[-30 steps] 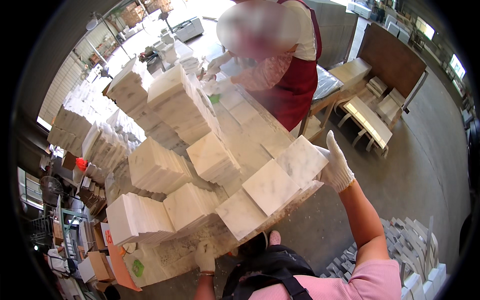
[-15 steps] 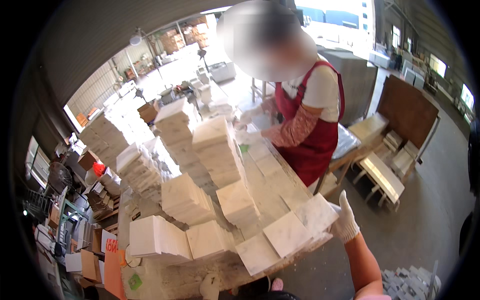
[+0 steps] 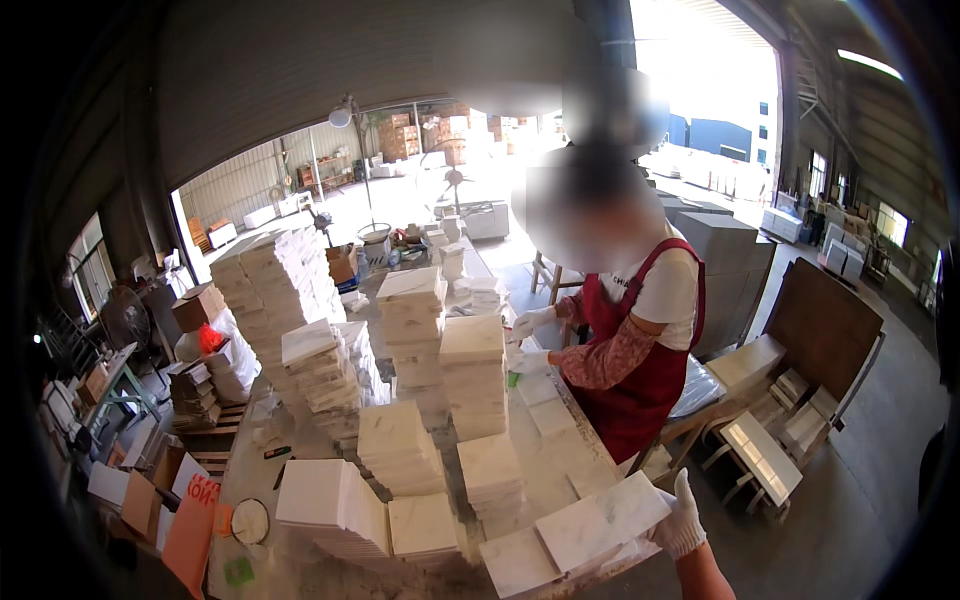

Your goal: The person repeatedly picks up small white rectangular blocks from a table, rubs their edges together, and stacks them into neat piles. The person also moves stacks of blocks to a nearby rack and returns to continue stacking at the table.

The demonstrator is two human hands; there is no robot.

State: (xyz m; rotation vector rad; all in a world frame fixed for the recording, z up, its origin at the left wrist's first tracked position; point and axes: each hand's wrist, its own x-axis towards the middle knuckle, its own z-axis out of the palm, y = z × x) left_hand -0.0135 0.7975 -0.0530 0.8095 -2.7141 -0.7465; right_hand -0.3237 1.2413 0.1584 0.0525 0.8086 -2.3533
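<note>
My right hand, in a white glove, grips the right edge of a white marble tile. That tile lies flat at the near corner of a long worktable, beside two other flat tiles. My left hand is out of the picture. Tall stacks of white marble tiles fill the table. Across it stands a co-worker in a red apron, whose white-gloved hands rest at a stack, next to a small green object.
A taller tile stack rises at the far left. Low wooden benches with tiles stand on the floor at the right. An orange sheet, cardboard boxes and a fan crowd the left side.
The view has tilted upward, so the table sits lower in the picture. My left hand has dropped out of view. My right hand stays on the tile's edge.
</note>
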